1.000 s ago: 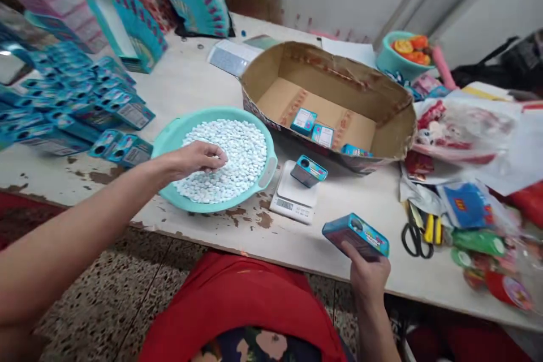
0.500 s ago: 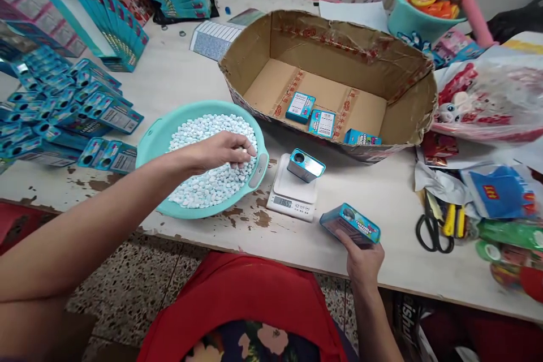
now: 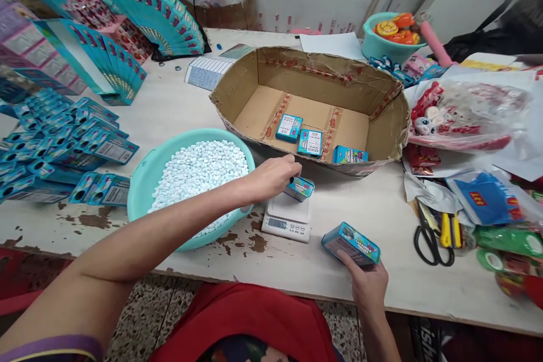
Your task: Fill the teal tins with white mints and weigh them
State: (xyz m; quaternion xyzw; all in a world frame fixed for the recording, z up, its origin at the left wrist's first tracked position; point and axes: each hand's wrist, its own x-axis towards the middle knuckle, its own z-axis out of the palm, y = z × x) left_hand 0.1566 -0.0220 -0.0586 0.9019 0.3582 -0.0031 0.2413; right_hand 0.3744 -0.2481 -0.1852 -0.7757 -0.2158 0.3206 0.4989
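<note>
Caramelo Macizo box sits on the white digital scale, just beside the turquoise basin of pale candies; the left hand is at its left end, fingertips bunched together, though from where I stand I cannot tell whether a candy is pinched between them; the right hand has thumb and fingers clasped around a second Caramelo Macizo box, apart from the scale, near the table's front edge; both boxes look thin-walled and glossy, so I'd judge them light, a little slippery and easily dented; best held by the long side walls, thumb opposite fingers, with only a gentle squeeze; the candies probably scatter readily.
</note>
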